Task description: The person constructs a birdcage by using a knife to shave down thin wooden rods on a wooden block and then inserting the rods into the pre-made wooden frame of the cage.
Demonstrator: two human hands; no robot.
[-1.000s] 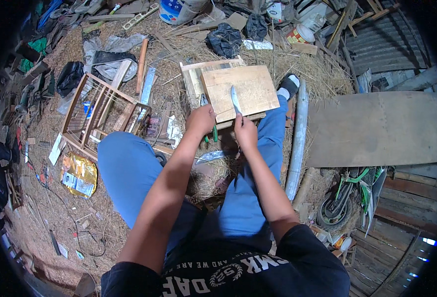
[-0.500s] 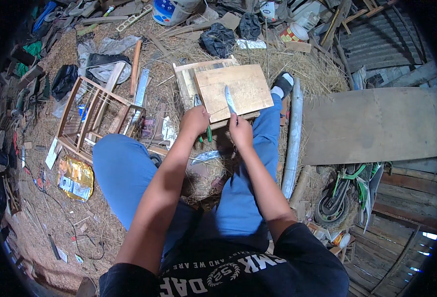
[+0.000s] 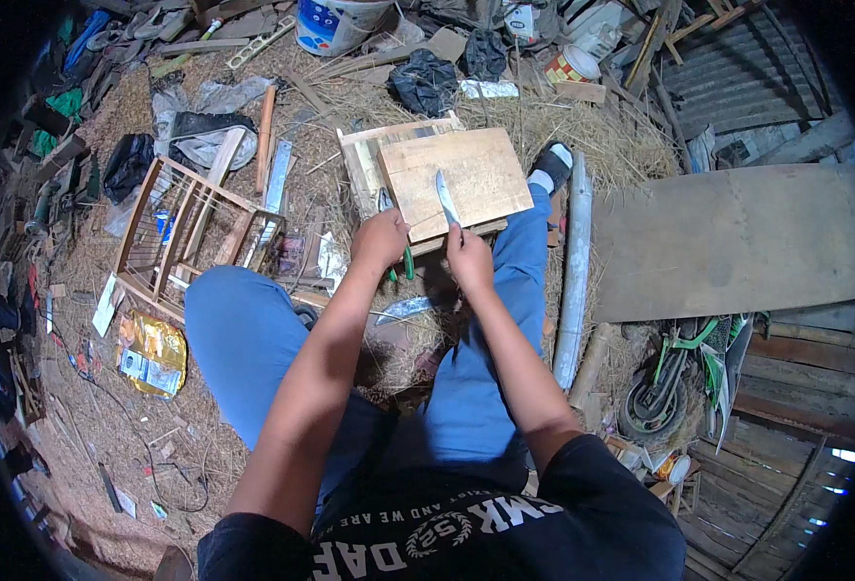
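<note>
My right hand (image 3: pixel 470 261) is closed round a knife's handle. The knife (image 3: pixel 446 198) has a shiny blade that points away from me, over the face of a wooden board (image 3: pixel 486 169). My left hand (image 3: pixel 381 239) is wrapped round green-handled pliers (image 3: pixel 409 263); their metal jaws stick out past the fist, beside the board's left edge. The board lies slightly askew on a lower wooden piece (image 3: pixel 362 174) between my legs. Below my hands, near my lap, a curved metal blade (image 3: pixel 406 307) rests on the ground.
A slatted wooden frame (image 3: pixel 161 237) stands left of my knee, with a gold packet (image 3: pixel 153 353) near it. A pale pole (image 3: pixel 573 276) runs along my right leg. Beyond it are a large brown panel (image 3: pixel 728 247) and a green motorbike (image 3: pixel 665 378). A paint bucket (image 3: pixel 340 24) stands at the back.
The knife and my right hand have shifted very slightly left. Both hands keep their grips, and the board stays in place. The whole view has moved a little.
</note>
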